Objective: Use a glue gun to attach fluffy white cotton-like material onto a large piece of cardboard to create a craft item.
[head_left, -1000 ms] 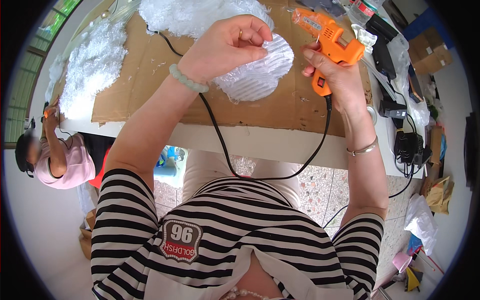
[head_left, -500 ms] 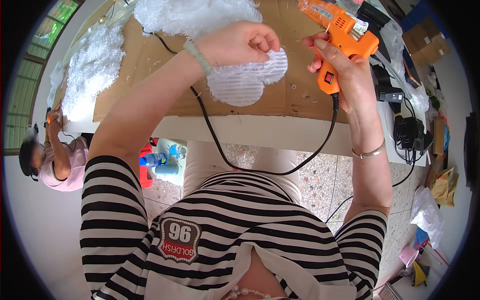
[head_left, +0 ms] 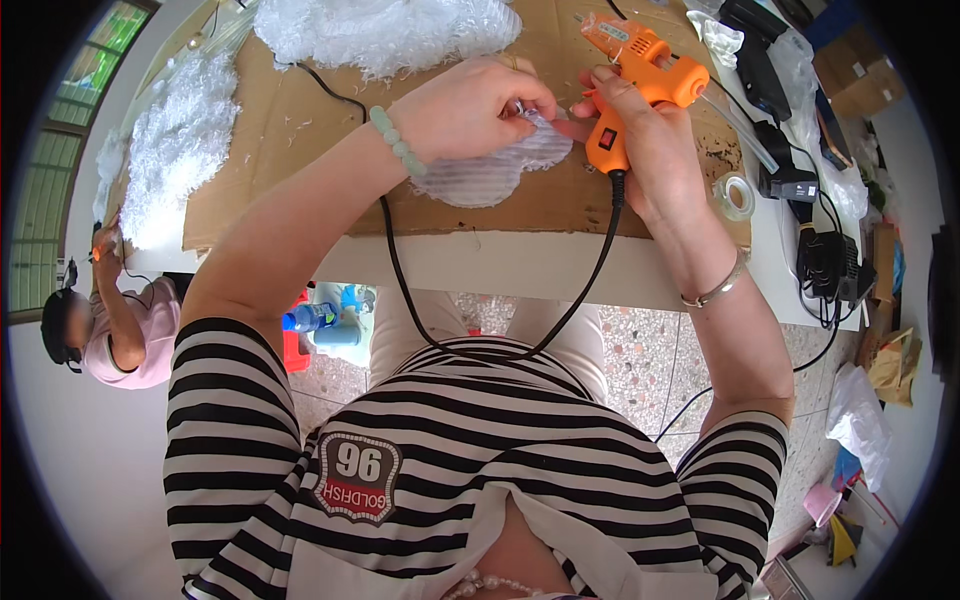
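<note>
My left hand (head_left: 485, 110) pinches the upper edge of a white ribbed fabric piece (head_left: 465, 182) with rounded lobes. The edge is gathered up between thumb and fingers; the rest lies on a cardboard sheet (head_left: 560, 214). My right hand (head_left: 655, 150) is wrapped round the handle of an orange glue gun (head_left: 655, 72), just right of the fabric. The gun's nozzle points up and away to the left. Some fingers of the right hand reach toward the fabric's right edge. A black cord (head_left: 400, 265) runs from the handle and loops down over the table edge.
Fluffy white material lies in a far heap (head_left: 385, 30) and a left heap (head_left: 185, 145). A clear tape roll (head_left: 735, 197) and black power adapters (head_left: 825, 262) are at the right. Beyond the left end sits a person in pink (head_left: 125, 335). A bottle (head_left: 308, 318) stands below the table.
My right hand has brought the glue gun left, close to my left hand. The fabric's upper edge is now bunched up in my left fingers. The tape roll has become visible.
</note>
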A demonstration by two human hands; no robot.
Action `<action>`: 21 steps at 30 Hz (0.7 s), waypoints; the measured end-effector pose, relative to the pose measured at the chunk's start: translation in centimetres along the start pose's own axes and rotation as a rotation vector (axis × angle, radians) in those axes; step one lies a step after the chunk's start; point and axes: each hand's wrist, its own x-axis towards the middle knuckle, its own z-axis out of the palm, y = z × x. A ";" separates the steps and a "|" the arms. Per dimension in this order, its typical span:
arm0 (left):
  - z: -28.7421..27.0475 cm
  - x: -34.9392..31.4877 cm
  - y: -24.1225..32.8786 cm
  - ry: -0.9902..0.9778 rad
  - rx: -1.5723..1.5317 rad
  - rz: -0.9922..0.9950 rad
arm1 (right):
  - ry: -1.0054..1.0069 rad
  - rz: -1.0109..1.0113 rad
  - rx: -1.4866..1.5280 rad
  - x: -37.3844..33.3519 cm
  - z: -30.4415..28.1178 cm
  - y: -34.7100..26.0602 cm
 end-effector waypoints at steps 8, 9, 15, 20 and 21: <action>-0.5 -0.7 2.8 0.162 0.569 0.405 | 0.014 0.038 0.002 0.0 0.1 0.5; -1.1 -0.8 3.2 0.290 0.555 0.463 | -0.005 0.027 0.019 0.2 0.0 0.7; -5.8 -3.2 6.3 0.575 -0.014 0.040 | -0.017 0.008 0.009 0.3 -0.1 0.8; -4.8 -8.2 4.3 0.521 0.040 -0.318 | -0.027 -0.011 -0.014 0.2 -0.5 0.8; -4.1 -9.3 3.8 0.514 0.106 -0.259 | -0.030 -0.007 -0.020 0.0 -0.2 0.6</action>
